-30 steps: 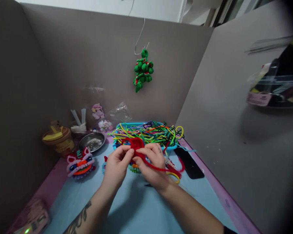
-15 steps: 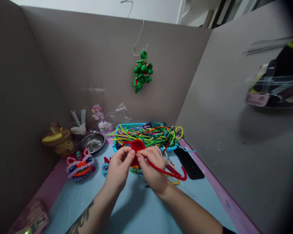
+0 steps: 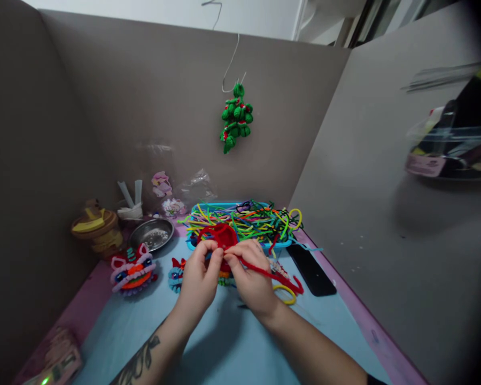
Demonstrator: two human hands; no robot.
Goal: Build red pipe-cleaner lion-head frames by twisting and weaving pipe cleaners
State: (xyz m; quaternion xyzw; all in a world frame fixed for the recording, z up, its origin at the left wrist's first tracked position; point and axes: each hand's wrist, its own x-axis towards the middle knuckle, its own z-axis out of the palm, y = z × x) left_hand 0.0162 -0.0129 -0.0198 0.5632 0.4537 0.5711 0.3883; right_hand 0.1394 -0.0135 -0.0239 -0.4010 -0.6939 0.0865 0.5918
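Note:
Both hands meet over the mat, pinching red fuzzy pipe cleaner work between thumbs and fingertips. My left hand [image 3: 201, 270] is closed on the left side of the red pipe cleaner piece [image 3: 223, 234], which is bent into loops above the fingers. My right hand [image 3: 253, 278] pinches the red pipe cleaner [image 3: 282, 278], whose loose end trails out to the right with a hooked tip. Behind the hands a blue pipe cleaner figure [image 3: 175, 275] is partly covered. A finished lion-head figure [image 3: 133, 272] in lilac, red and orange sits to the left.
A blue tray [image 3: 192, 206] heaped with coloured pipe cleaners stands at the back. A black phone [image 3: 312, 270] lies right, near yellow-handled scissors [image 3: 284, 295]. A metal bowl [image 3: 151, 235] and a lidded brown tub [image 3: 100, 232] are back left. A green ornament [image 3: 237, 118] hangs on the panel.
The red loops have spread a little wider to the left above the fingers. The trailing red end has dropped slightly, and more of the yellow scissor handle shows. Both hands keep their pinch.

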